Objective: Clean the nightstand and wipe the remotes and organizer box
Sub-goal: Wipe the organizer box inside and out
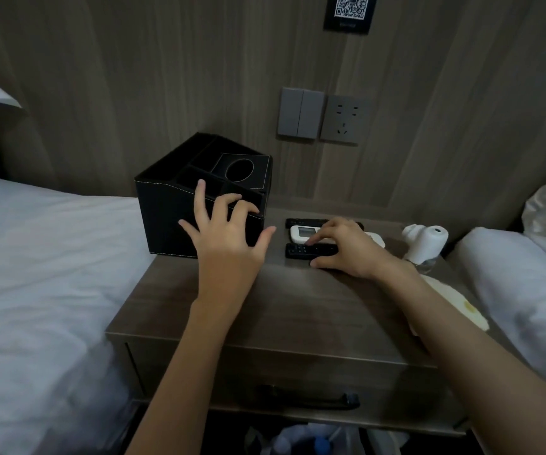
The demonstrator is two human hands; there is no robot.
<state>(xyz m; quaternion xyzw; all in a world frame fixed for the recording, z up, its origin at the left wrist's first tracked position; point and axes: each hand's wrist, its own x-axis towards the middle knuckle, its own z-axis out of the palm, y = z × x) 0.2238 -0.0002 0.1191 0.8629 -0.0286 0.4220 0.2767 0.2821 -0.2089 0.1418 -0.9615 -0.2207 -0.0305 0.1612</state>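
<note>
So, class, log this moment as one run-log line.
left hand: open, at black leather organizer box | right hand: fingers on nearest black slim remote | wooden nightstand

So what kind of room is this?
Probably a hotel bedroom: a nightstand stands between two white beds, with remotes beside a black organizer box, and a QR code sign hangs on the wall.

Dim room, wood-grain panel wall (133, 77) with grey double switch (300, 113), socket (343, 120), framed QR sign (350, 13). White-sheeted bed (35, 274) left, second bed (521, 274) right.
</note>
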